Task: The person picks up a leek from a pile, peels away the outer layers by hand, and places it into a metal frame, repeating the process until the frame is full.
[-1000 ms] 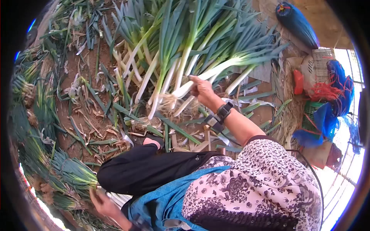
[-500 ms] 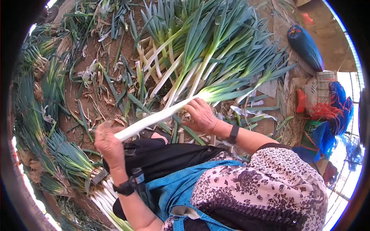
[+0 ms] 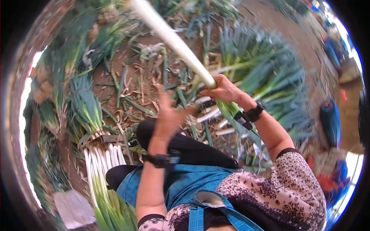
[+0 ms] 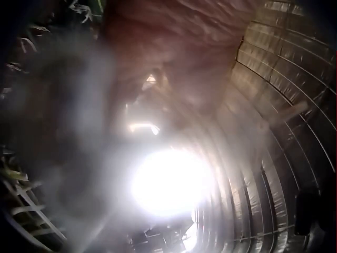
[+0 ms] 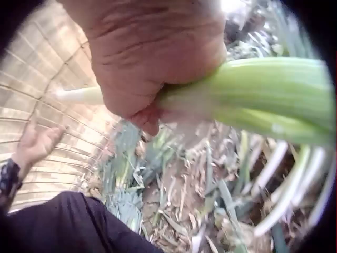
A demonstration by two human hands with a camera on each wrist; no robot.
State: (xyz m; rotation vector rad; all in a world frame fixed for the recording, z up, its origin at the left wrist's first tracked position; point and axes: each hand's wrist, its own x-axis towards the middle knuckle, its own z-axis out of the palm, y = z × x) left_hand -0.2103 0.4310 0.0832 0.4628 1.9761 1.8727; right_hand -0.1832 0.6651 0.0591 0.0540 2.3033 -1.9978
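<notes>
My right hand grips a leek where the white stalk turns green. Its white end slants up and away to the far left, and in the right wrist view the green leaves trail out behind the fist. Apart from the leek, my left hand is in the air over the knees, blurred, with fingers spread and holding nothing. The left wrist view shows mostly blurred palm and glare. By the left knee lies a row of white-stalked leeks, roots toward a small wooden block.
A large heap of leeks lies at the right. Loose leaves and peelings litter the soil in the middle. At the left stands a leafy bundle, with a pale sheet below. A dark blue roll lies far right.
My left hand has let go of the leek's white end, which has swung upward and away in my right hand. The head view has turned left, showing more of the leek row.
</notes>
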